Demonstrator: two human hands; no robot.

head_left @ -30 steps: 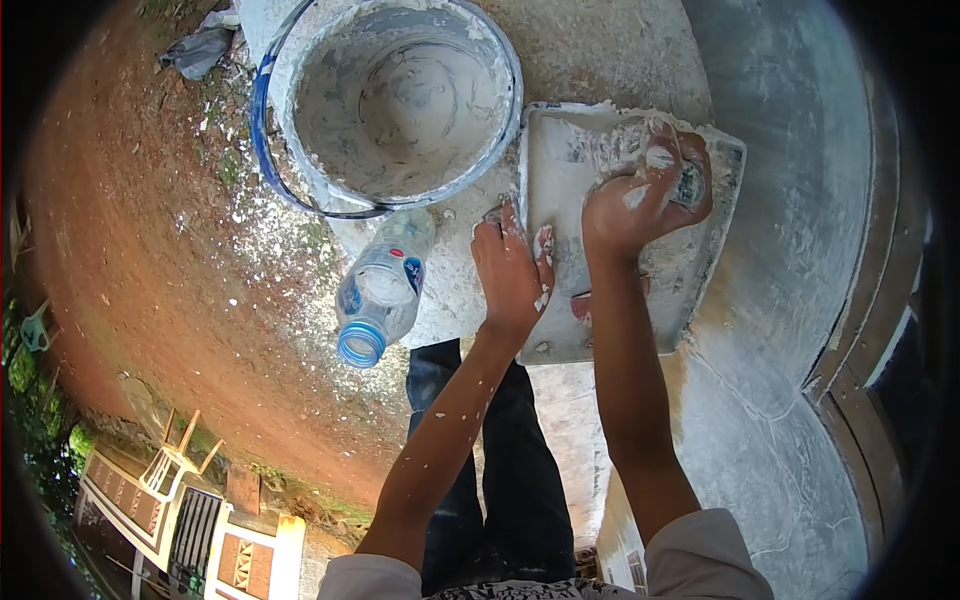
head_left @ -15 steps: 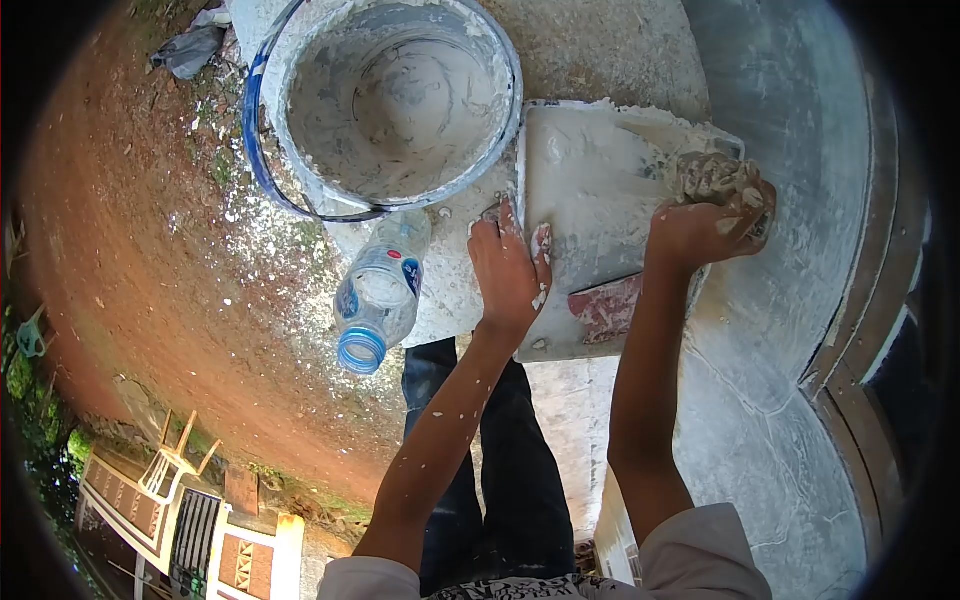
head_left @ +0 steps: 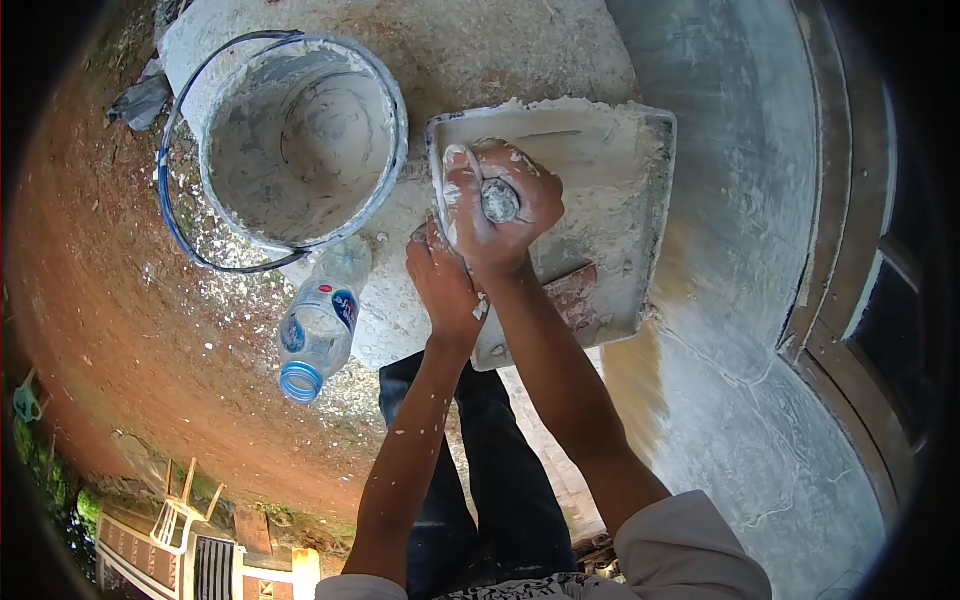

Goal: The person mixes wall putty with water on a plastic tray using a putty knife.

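Round-ended handle (head_left: 500, 201): clenched in right hand (head_left: 507, 238) (seen end-on);
Tray (head_left: 615, 255): reaches rightward from both; left hand (head_left: 445, 285) by rim, grip unclear

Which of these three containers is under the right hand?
The rectangular tray, its left part beneath the right hand. No hand covers the round bucket or the transparent bottle.

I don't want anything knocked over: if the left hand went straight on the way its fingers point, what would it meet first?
Probably the bucket, at its side closest to the left hand, though relative heights are unclear from this view.
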